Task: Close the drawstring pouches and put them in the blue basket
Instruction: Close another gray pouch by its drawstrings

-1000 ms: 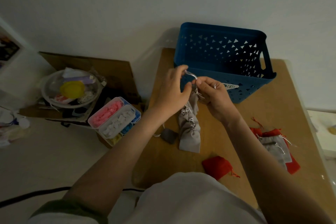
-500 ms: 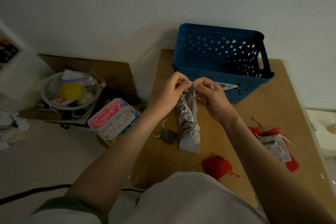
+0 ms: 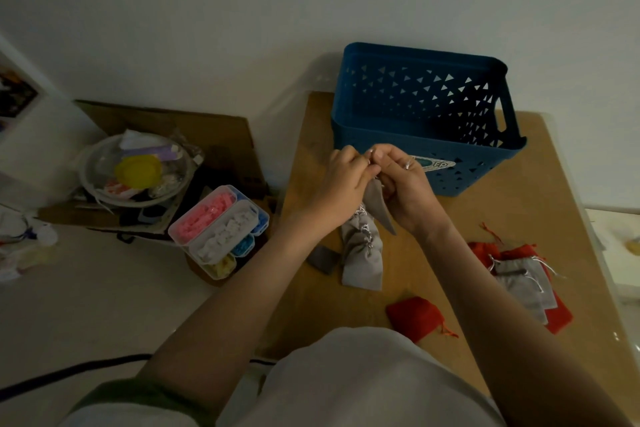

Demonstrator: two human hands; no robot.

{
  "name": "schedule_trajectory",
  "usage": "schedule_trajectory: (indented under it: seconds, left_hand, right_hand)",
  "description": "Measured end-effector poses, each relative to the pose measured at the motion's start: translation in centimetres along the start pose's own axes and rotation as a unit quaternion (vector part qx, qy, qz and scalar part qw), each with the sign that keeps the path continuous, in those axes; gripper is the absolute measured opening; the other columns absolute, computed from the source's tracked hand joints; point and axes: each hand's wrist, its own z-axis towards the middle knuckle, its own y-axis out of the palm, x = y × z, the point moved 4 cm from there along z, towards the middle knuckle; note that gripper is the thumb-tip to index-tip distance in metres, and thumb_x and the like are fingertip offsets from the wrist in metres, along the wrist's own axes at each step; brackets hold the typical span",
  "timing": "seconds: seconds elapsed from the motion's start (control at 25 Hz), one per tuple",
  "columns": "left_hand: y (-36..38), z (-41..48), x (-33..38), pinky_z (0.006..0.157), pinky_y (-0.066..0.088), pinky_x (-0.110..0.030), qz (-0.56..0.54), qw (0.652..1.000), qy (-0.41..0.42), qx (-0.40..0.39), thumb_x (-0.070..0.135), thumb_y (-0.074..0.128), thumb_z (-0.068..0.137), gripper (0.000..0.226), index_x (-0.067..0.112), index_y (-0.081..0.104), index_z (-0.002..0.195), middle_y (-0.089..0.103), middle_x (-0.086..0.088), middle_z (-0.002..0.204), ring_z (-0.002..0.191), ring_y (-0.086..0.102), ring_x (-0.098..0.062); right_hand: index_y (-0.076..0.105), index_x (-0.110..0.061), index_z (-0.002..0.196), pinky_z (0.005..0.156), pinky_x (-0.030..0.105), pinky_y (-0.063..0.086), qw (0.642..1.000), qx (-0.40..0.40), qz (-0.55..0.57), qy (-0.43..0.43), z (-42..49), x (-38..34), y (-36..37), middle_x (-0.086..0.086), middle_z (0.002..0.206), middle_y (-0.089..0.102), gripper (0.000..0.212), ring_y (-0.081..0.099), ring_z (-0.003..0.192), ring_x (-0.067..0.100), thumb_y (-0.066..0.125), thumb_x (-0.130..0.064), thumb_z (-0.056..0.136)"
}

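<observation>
Dangling from L hand (image 3: 341, 180), R hand (image 3: 406, 188): grey pouch (image 3: 381, 209) by basket (image 3: 462, 180)

The person is wearing a pale top (image 3: 363, 381) with a dark green sleeve (image 3: 138, 399) ending far back from the left hand (image 3: 346, 180) fingers. A silvery ring (image 3: 408, 165) is circling one right hand (image 3: 405, 187) finger.

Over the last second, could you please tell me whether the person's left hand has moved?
Yes. Against the blue basket, the left hand has shifted slightly right and down, meeting the right hand.
</observation>
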Motion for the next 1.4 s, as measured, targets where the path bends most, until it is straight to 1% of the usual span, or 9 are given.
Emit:
schedule_trajectory:
  seconds: [0.16, 0.4, 0.52, 0.6, 0.72, 0.88, 1.16, 1.32, 1.4]
  left_hand:
    - [-0.2, 0.3, -0.3, 0.071, 0.023, -0.019, -0.018, 0.999, -0.035, 0.031, 0.01, 0.042, 0.099, 0.025, -0.006, 0.062, 0.099, 0.053, -0.021, 0.096, 0.092, 0.047, -0.028]
    - [-0.1, 0.1, -1.7, 0.068, 0.042, -0.026, -0.224, 0.96, -0.17, 0.009, 0.015, 0.039, 0.101, 0.029, -0.001, 0.063, 0.095, 0.059, -0.012, 0.092, 0.081, 0.056, -0.016]
    - [-0.9, -0.5, -2.0, 0.066, 0.044, -0.01, -0.359, 0.909, -0.209, 0.024, 0.018, 0.043, 0.101, 0.025, 0.011, 0.066, 0.097, 0.063, 0.005, 0.086, 0.072, 0.058, 0.006]
    - [-1.2, -0.5, -2.1, 0.066, 0.042, -0.011, -0.393, 0.898, -0.197, 0.016, 0.016, 0.046, 0.099, 0.023, 0.013, 0.067, 0.091, 0.061, 0.01, 0.078, 0.07, 0.055, 0.004]
    - [-1.1, -0.4, -2.3, 0.065, 0.041, -0.017, -0.457, 0.867, -0.197, 0.011, 0.013, 0.048, 0.097, 0.022, 0.015, 0.066, 0.084, 0.058, 0.004, 0.079, 0.073, 0.051, -0.007]
    - [-1.4, -0.1, -2.5, 0.045, 0.029, -0.013, -0.595, 0.772, -0.223, -0.007, 0.011, 0.037, 0.101, 0.027, 0.008, 0.057, 0.081, 0.066, 0.004, 0.076, 0.048, 0.038, -0.001]
    - [-1.4, 0.1, -2.5, 0.046, 0.027, -0.017, -0.421, 0.877, -0.226, -0.054, 0.019, 0.038, 0.102, 0.029, 0.012, 0.06, 0.085, 0.044, 0.001, 0.063, 0.045, 0.035, -0.002]
    - [-0.5, -0.3, -3.1, 0.052, 0.034, -0.019, -0.345, 0.901, -0.247, -0.093, 0.018, 0.039, 0.102, 0.023, 0.013, 0.062, 0.099, 0.047, 0.003, 0.065, 0.051, 0.04, -0.004]
    - [-0.2, -0.5, -3.3, 0.054, 0.037, -0.019, -0.336, 0.9, -0.266, -0.081, 0.017, 0.041, 0.101, 0.015, 0.01, 0.054, 0.106, 0.05, 0.001, 0.067, 0.054, 0.042, -0.006]
  right_hand:
    - [0.06, -0.009, 0.091, 0.043, 0.022, 0.02, 0.994, -0.022, -0.104, -0.034, 0.3, -0.5, -0.1, -0.004, 0.049, 0.042, 0.015, 0.032, 0.042, 0.004, 0.05, -0.019, 0.094]
    - [0.04, -0.009, 0.104, 0.046, 0.018, 0.041, 0.986, 0.04, -0.161, -0.005, -0.4, -0.6, 0.6, 0.0, 0.061, 0.054, 0.024, 0.052, 0.05, 0.008, 0.061, -0.009, 0.092]
    - [0.052, -0.004, 0.101, 0.057, 0.025, 0.042, 0.92, 0.026, -0.392, 0.016, 0.2, -1.2, -0.3, 0.005, 0.072, 0.061, 0.026, 0.056, 0.061, 0.01, 0.067, -0.021, 0.088]
    - [0.061, -0.011, 0.098, 0.063, 0.03, 0.04, 0.875, 0.015, -0.483, 0.019, 0.6, -1.1, -0.9, 0.012, 0.079, 0.063, 0.021, 0.053, 0.067, 0.014, 0.068, -0.028, 0.087]
    - [0.064, -0.006, 0.087, 0.065, 0.031, 0.041, 0.889, -0.008, -0.458, 0.015, 0.6, -0.9, -0.8, 0.005, 0.073, 0.06, 0.016, 0.051, 0.066, 0.011, 0.061, -0.021, 0.092]
    - [0.056, -0.008, 0.081, 0.065, 0.022, 0.041, 0.932, -0.059, -0.358, 0.0, 0.8, -1.1, -1.2, 0.011, 0.075, 0.05, 0.02, 0.048, 0.066, 0.011, 0.051, -0.019, 0.097]
    - [0.059, -0.002, 0.086, 0.081, 0.028, 0.041, 0.921, -0.079, -0.382, 0.011, 0.5, -0.1, -2.0, 0.006, 0.084, 0.053, 0.02, 0.052, 0.083, 0.013, 0.051, -0.017, 0.097]
    - [0.061, -0.035, 0.076, 0.098, 0.038, 0.03, 0.848, 0.0, -0.529, 0.027, 1.1, 0.4, -3.7, -0.011, 0.095, 0.039, 0.017, 0.04, 0.107, 0.018, 0.058, -0.033, 0.093]
    - [0.06, -0.02, 0.074, 0.091, 0.038, 0.033, 0.875, 0.026, -0.482, 0.04, 0.9, 0.3, -3.8, -0.005, 0.089, 0.043, 0.025, 0.046, 0.098, 0.019, 0.056, -0.035, 0.094]
